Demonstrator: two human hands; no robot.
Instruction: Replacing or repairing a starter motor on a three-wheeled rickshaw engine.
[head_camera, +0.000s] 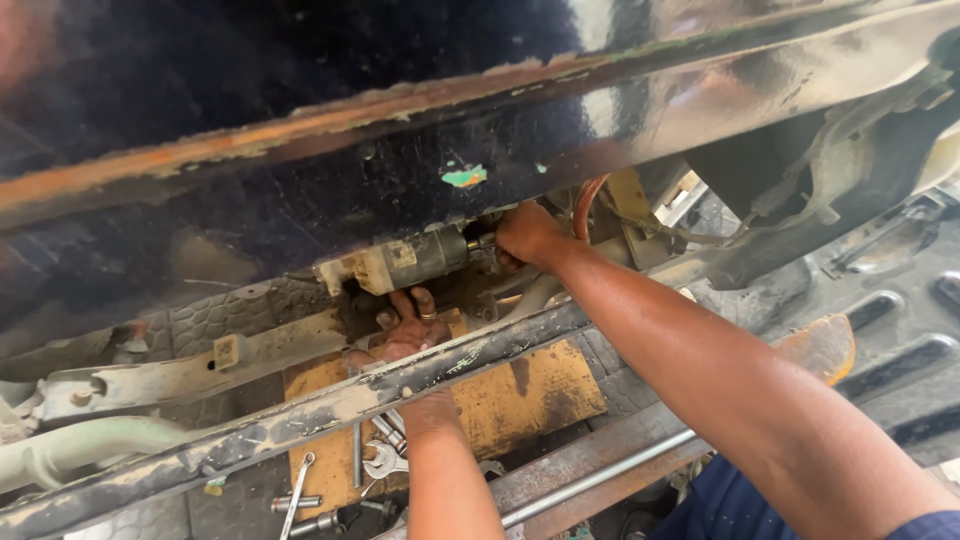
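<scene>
Both hands work inside a narrow slot between a rusted black body panel (300, 190) above and a grimy diagonal frame rail (300, 415) below. The right hand (527, 235) reaches in over the rail and sits at the end of a cylindrical motor (410, 260), hemmed in by an orange hose (585, 205) and a tangle of brackets and wiring (700, 215) just beside it. The left hand (405, 330) comes up from under the rail, which crosses its wrist, and lies close beneath the motor. Below, wrenches (380, 455) litter a yellow board (520, 395); a steel rod (600, 475) bars the lower gap. Room behind the motor appears slight, though shadow hides it.
</scene>
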